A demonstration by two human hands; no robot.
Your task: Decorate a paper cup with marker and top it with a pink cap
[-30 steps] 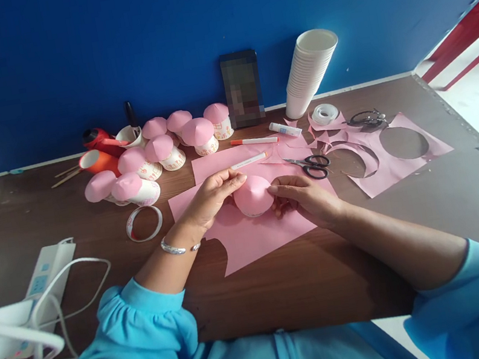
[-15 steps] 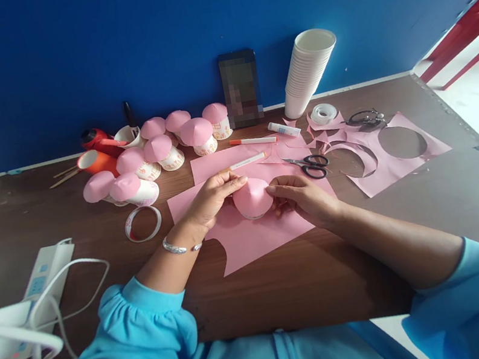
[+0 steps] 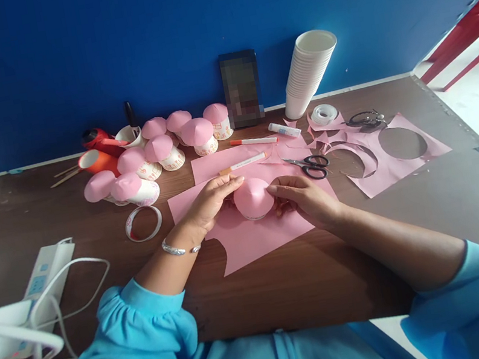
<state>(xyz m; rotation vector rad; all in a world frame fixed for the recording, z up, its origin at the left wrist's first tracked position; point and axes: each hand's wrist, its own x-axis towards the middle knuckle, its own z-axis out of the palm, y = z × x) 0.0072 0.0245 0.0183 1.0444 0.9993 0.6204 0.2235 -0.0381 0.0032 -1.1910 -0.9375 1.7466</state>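
A pink paper cone [image 3: 253, 198] sits like a roof on a small white cup, of which only a sliver shows below the front rim. My left hand [image 3: 214, 205] grips the cone's left side, thumb along its upper edge and fingers hidden behind. On the right, my right hand [image 3: 304, 198] pinches the rim between thumb and bent forefinger. Beneath both lies a pink paper sheet [image 3: 250, 245] with a curved cutout. Black-handled scissors [image 3: 314, 165] rest just beyond my right hand, and an orange-and-white marker [image 3: 243, 163] lies beyond my left.
Several cone-topped paper cups [image 3: 160, 150] stand at the back left near an orange cup [image 3: 94, 161]. A phone [image 3: 242, 88] and a stack of white cups [image 3: 311, 72] stand by the wall. Tape [image 3: 323, 113], a glue stick [image 3: 285, 129], paper scraps [image 3: 412, 166] and a power strip [image 3: 47, 276] lie around.
My left thumb has slid back slightly to the left along the cone's edge. The right hand and the cone look nearly unchanged; the view has shifted very slightly.
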